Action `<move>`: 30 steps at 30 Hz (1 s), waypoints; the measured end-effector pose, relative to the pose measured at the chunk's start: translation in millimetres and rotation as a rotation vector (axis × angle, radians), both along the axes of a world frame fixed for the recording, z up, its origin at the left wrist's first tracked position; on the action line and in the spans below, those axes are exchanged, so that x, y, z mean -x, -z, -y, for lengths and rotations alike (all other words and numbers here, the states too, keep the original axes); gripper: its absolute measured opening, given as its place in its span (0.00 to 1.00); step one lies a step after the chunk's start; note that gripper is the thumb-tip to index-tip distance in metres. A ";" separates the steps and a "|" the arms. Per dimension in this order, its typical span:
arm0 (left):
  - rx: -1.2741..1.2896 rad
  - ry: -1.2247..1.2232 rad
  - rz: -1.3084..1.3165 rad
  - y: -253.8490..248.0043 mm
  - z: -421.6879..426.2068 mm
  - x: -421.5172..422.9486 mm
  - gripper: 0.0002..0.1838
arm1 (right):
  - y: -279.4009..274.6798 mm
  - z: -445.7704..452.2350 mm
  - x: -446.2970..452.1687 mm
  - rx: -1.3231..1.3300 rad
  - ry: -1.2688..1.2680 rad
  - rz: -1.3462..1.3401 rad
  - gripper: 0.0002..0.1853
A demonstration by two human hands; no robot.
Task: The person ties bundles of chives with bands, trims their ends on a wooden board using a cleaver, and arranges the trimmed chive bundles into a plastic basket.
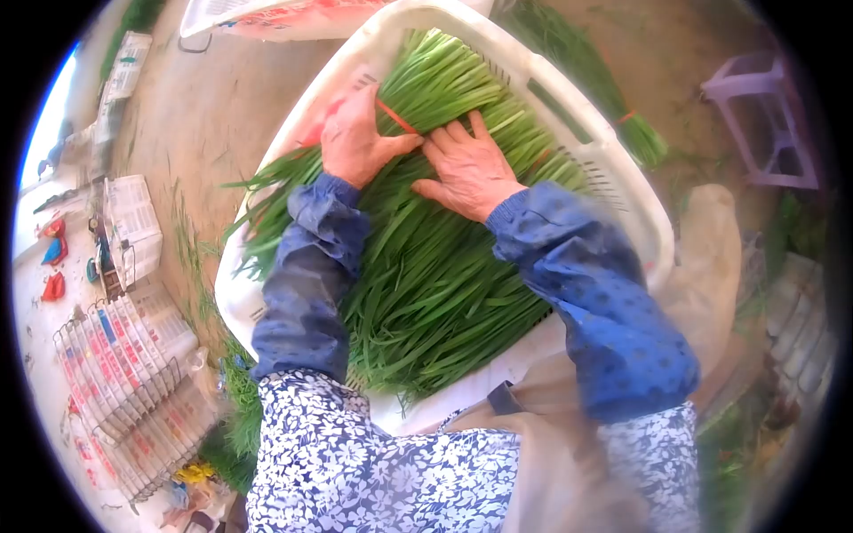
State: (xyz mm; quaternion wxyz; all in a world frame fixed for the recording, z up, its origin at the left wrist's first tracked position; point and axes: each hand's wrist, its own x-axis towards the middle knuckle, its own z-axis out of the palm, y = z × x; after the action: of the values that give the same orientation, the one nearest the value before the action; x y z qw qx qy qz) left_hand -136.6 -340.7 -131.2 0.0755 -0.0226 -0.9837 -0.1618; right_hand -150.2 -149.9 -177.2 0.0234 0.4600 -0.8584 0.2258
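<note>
A white plastic basket (pixel 635 191) holds bundles of long green chives (pixel 426 275), their pale cut ends toward the far side. A red band (pixel 396 116) circles the bundle at the upper left. My left hand (pixel 360 138) grips that banded bundle from its left side, the thumb lying across it beside the band and the fingertips partly hidden. Next to it, my right hand (pixel 468 167) rests palm down on the chives with its fingers spread. The fingertips of the right hand almost meet the left thumb.
Another chive bundle (pixel 586 75) lies on the floor beyond the basket. A purple plastic stool (pixel 755 84) stands at the far right. White crates (pixel 133 226) and stacked printed baskets (pixel 120 369) line the left. At the top edge is another white crate (pixel 284 22).
</note>
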 end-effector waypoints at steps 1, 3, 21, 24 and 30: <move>0.000 -0.001 0.002 3.5 0.4 0.5 0.45 | -2.1 -3.1 0.3 0.000 -0.001 0.002 0.36; -0.153 -0.078 0.069 7.9 3.4 -1.4 0.44 | -4.6 -4.7 -3.1 0.034 0.017 -0.004 0.33; -0.393 -0.002 0.178 40.3 1.7 53.5 0.39 | 13.8 -1.0 5.1 0.134 0.003 -0.035 0.33; -0.602 -0.049 0.308 20.8 -8.8 50.9 0.40 | 7.7 -12.1 12.0 0.220 -0.113 0.023 0.25; -0.206 0.119 0.165 5.5 2.6 31.4 0.45 | -19.0 0.3 54.2 0.396 -0.003 -0.105 0.17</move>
State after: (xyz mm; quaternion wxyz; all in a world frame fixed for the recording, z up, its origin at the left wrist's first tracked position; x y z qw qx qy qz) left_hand -167.9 -343.3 -136.7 -0.0134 -0.0596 -0.9616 -0.2675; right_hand -204.4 -150.1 -158.2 0.1579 0.4591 -0.7941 0.3658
